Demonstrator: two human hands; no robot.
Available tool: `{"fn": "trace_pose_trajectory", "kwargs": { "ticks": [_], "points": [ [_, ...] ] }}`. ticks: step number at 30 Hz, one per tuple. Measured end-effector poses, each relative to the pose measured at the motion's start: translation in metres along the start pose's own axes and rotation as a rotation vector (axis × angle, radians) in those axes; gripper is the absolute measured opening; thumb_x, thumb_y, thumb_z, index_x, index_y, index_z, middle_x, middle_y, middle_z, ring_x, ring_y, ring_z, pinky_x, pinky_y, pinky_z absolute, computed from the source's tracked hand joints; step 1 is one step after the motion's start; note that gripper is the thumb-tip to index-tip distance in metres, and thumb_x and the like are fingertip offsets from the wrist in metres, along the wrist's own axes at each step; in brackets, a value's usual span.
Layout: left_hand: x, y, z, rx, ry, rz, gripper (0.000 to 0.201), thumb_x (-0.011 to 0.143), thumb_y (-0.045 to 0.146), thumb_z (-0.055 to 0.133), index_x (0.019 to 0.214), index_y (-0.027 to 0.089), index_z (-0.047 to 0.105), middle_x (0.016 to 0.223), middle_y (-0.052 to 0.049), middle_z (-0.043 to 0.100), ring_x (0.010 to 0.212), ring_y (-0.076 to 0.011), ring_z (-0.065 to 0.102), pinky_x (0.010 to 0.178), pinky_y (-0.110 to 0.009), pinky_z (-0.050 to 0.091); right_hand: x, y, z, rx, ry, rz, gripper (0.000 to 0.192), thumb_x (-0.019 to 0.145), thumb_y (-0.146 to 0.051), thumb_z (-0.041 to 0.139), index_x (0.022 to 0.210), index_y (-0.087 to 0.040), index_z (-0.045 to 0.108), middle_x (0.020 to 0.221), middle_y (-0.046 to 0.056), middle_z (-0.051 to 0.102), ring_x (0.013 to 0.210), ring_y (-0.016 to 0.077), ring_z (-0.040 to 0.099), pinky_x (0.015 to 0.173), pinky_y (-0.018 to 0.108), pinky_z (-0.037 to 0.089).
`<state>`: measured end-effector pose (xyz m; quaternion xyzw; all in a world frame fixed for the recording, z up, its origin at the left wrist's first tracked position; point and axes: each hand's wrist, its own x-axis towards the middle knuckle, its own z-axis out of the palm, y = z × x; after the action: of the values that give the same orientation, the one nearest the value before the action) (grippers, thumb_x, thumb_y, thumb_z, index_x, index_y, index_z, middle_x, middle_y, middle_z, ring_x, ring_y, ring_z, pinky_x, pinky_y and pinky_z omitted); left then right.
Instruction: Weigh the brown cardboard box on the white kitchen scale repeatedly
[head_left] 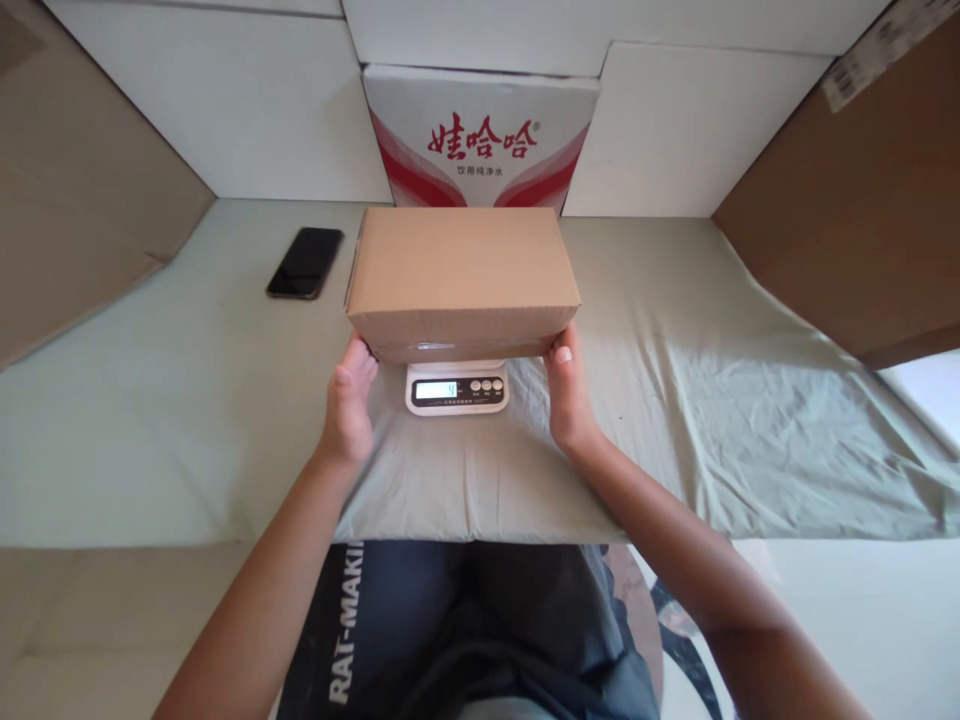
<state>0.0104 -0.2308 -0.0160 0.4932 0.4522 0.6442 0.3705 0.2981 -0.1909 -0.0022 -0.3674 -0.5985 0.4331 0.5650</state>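
Observation:
A closed brown cardboard box (465, 265) is over a white digital kitchen scale (457, 408) in the middle of the table. My left hand (349, 400) grips the box at its lower front left corner, the fingertips partly hidden under it. At the lower front right corner my right hand (567, 385) holds it the same way, thumb up against the side. The scale's lit display seems to read 4, and its buttons show to the right of it. The box hides the weighing plate, so I cannot tell whether it fully rests there.
A black phone (306, 263) lies left of the box. Behind stands a white and red carton (484, 130) with Chinese lettering, against white panels. Large brown cardboard sheets flank both sides. A pale green cloth (187, 430) covers the table, wrinkled at the right, its front edge near my lap.

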Motion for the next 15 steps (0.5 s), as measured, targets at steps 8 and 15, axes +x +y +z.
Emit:
{"fn": "trace_pose_trajectory", "kwargs": {
  "ticks": [8, 15],
  "points": [
    [0.0012, 0.0028, 0.0014, 0.028, -0.008, 0.006, 0.103, 0.106, 0.111, 0.057, 0.171, 0.036, 0.085, 0.186, -0.014, 0.074, 0.191, -0.0491, 0.049, 0.156, -0.064, 0.043, -0.0007, -0.0009, 0.0001, -0.021, -0.017, -0.006, 0.087, 0.116, -0.096, 0.049, 0.185, -0.044, 0.054, 0.204, 0.004, 0.057, 0.195, 0.0380, 0.048, 0.164, 0.065, 0.042],
    [-0.0002, 0.0023, 0.0019, 0.003, 0.003, 0.046, 0.104, 0.114, 0.106, 0.050, 0.169, 0.024, 0.081, 0.190, -0.016, 0.070, 0.193, -0.0537, 0.042, 0.158, -0.063, 0.036, 0.0004, 0.0040, -0.0046, -0.028, 0.037, -0.014, 0.088, 0.114, -0.096, 0.050, 0.188, -0.048, 0.052, 0.208, 0.000, 0.050, 0.200, 0.0398, 0.038, 0.168, 0.070, 0.032]
  ]
}}
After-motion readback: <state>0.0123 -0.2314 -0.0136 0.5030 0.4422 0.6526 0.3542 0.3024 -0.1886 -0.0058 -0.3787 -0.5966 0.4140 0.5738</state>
